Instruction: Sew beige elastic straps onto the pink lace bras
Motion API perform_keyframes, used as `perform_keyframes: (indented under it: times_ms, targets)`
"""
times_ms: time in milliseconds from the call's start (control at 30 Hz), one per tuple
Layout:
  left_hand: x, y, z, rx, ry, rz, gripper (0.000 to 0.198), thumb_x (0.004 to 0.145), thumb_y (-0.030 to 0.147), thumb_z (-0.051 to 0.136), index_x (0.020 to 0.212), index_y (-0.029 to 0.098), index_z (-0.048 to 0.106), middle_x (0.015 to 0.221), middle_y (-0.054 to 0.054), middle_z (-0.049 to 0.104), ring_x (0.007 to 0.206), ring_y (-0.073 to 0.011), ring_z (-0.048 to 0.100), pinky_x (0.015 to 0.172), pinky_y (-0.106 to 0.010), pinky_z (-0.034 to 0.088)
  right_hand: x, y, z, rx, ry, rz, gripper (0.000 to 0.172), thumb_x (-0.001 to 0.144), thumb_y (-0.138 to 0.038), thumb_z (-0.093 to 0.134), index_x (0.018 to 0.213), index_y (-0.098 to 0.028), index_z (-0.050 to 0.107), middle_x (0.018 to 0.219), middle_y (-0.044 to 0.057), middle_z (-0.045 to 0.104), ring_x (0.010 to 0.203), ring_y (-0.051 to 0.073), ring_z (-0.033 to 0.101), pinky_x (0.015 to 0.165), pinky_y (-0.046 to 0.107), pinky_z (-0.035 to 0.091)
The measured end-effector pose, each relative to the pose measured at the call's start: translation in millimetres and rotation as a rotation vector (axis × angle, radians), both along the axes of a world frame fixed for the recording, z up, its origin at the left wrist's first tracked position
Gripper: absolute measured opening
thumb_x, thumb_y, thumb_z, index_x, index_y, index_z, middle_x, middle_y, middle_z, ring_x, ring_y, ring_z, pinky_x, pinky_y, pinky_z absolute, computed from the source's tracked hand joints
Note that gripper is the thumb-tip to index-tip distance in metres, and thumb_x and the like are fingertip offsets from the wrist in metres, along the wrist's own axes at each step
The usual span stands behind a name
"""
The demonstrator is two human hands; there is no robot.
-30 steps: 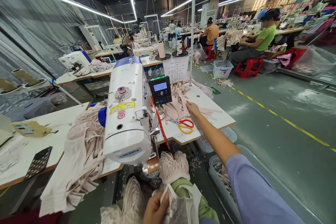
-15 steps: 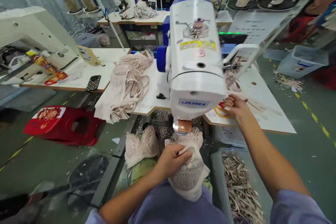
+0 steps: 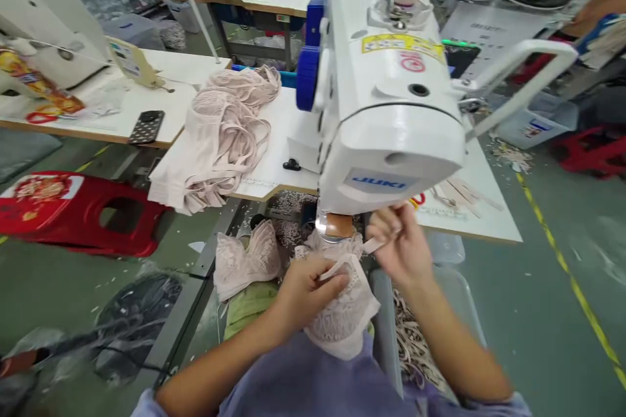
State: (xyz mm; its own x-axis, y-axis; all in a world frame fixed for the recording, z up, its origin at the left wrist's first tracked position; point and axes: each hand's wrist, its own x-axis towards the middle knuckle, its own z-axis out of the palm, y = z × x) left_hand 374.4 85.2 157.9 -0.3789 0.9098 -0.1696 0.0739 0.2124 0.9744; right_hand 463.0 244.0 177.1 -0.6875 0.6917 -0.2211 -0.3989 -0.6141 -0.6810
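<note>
A white sewing machine [image 3: 391,137] stands over the work, its lit needle area low at the front. My left hand [image 3: 310,290] pinches the upper edge of a pale pink lace bra cup [image 3: 337,319], which hangs over my lap. Just right of the needle area, my right hand [image 3: 398,241] is closed on a short pale strip [image 3: 374,245]. The rest of the lace piece runs up under the machine head. Another lace cup [image 3: 249,259] lies to the left on green fabric [image 3: 252,303].
A pile of pale pink straps and cups [image 3: 220,137] covers the left tabletop. A bin of fabric strips [image 3: 415,345] sits below right. A red stool [image 3: 88,212], a phone [image 3: 147,127] and red-handled scissors [image 3: 46,115] are at left.
My right hand has come from the right tabletop to beside the needle area, with a pale strip. My left hand still holds the cup. The view has shifted closer to the machine.
</note>
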Motion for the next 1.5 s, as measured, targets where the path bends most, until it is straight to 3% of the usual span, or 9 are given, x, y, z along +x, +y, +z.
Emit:
perform_keyframes:
  times_ms: [200, 300, 533, 633, 733, 900, 1067, 1200, 1500]
  targets:
    - [-6, -3, -12.1, -0.055, 0.038, -0.032, 0.030, 0.080, 0.037, 0.064, 0.101, 0.017, 0.071, 0.091, -0.005, 0.072, 0.079, -0.0184, 0.063, 0.070, -0.024, 0.048, 1, -52, -20.7, -0.231, 0.172, -0.056, 0.029, 0.070, -0.031, 0.087, 0.074, -0.019, 0.060, 0.058, -0.009, 0.032, 0.048, 0.005, 0.024, 0.046, 0.011, 0.037]
    - [-11, 0, -18.6, -0.124, -0.009, -0.209, 0.027, 0.081, 0.043, 0.063, 0.078, 0.016, 0.066, 0.070, 0.000, 0.061, 0.063, -0.0135, 0.052, 0.056, -0.021, 0.039, 6, -52, -33.9, -0.297, 0.193, -0.016, 0.025, 0.074, -0.031, 0.083, 0.078, -0.020, 0.061, 0.060, -0.008, 0.037, 0.049, 0.005, 0.030, 0.049, 0.011, 0.040]
    - [-11, 1, -23.5, -0.130, -0.042, -0.293, 0.041, 0.087, 0.046, 0.053, 0.059, 0.018, 0.042, 0.059, 0.005, 0.034, 0.056, -0.0092, 0.031, 0.050, -0.021, 0.023, 41, -49, -80.0, -0.025, -0.239, 0.344, 0.035, 0.077, -0.049, 0.077, 0.094, -0.019, 0.069, 0.079, 0.000, 0.063, 0.068, 0.011, 0.057, 0.062, 0.021, 0.047]
    - [-11, -1, -22.0, -0.143, -0.005, -0.279, 0.039, 0.088, 0.045, 0.051, 0.061, 0.018, 0.045, 0.059, 0.004, 0.037, 0.057, -0.0098, 0.033, 0.050, -0.022, 0.024, 57, -30, -89.7, 0.051, -0.409, 0.194, 0.033, 0.076, -0.047, 0.079, 0.092, -0.018, 0.073, 0.068, -0.001, 0.062, 0.057, 0.010, 0.051, 0.054, 0.022, 0.044]
    - [-14, -1, -21.4, -0.136, 0.066, -0.248, 0.038, 0.089, 0.044, 0.048, 0.062, 0.018, 0.045, 0.060, 0.004, 0.038, 0.058, -0.0098, 0.034, 0.052, -0.022, 0.025, 63, -9, -76.8, 0.112, -0.405, 0.036, 0.030, 0.069, -0.046, 0.083, 0.083, -0.021, 0.076, 0.073, 0.001, 0.067, 0.060, 0.011, 0.055, 0.059, 0.023, 0.047]
    - [-19, 2, -22.4, -0.142, 0.216, -0.251, 0.042, 0.091, 0.044, 0.048, 0.059, 0.018, 0.042, 0.057, 0.005, 0.033, 0.055, -0.0092, 0.031, 0.050, -0.022, 0.021, 52, -13, -31.7, 0.432, -0.380, 0.487, 0.029, 0.072, -0.050, 0.079, 0.077, -0.022, 0.079, 0.100, 0.007, 0.072, 0.088, 0.020, 0.065, 0.074, 0.029, 0.051]
    - [-22, 0, -27.7, -0.038, 0.274, -0.257, 0.040, 0.092, 0.036, 0.051, 0.057, 0.018, 0.044, 0.057, 0.004, 0.040, 0.055, -0.0100, 0.038, 0.051, -0.022, 0.028, 43, -29, -30.3, 0.880, -0.502, 0.430, 0.027, 0.091, -0.040, 0.062, 0.086, -0.021, 0.079, 0.082, 0.005, 0.071, 0.077, 0.017, 0.063, 0.070, 0.027, 0.047]
    - [-10, -6, -39.2, 0.131, 0.270, -0.142, 0.027, 0.093, 0.038, 0.056, 0.077, 0.019, 0.064, 0.091, -0.006, 0.063, 0.089, -0.0204, 0.059, 0.076, -0.028, 0.048, 39, -30, -38.6, 0.737, -0.373, 0.320, 0.020, 0.090, -0.036, 0.065, 0.091, -0.022, 0.079, 0.087, 0.004, 0.073, 0.080, 0.017, 0.065, 0.072, 0.026, 0.049]
    - [-17, 1, -31.6, 0.339, 0.672, -0.060, 0.029, 0.098, 0.023, 0.045, 0.115, 0.020, 0.067, 0.070, -0.001, 0.070, 0.058, -0.0126, 0.064, 0.056, -0.020, 0.049, 21, 11, -36.6, 0.528, -0.440, 0.286, 0.033, 0.082, -0.051, 0.068, 0.083, -0.018, 0.074, 0.072, 0.002, 0.066, 0.065, 0.014, 0.058, 0.061, 0.027, 0.047]
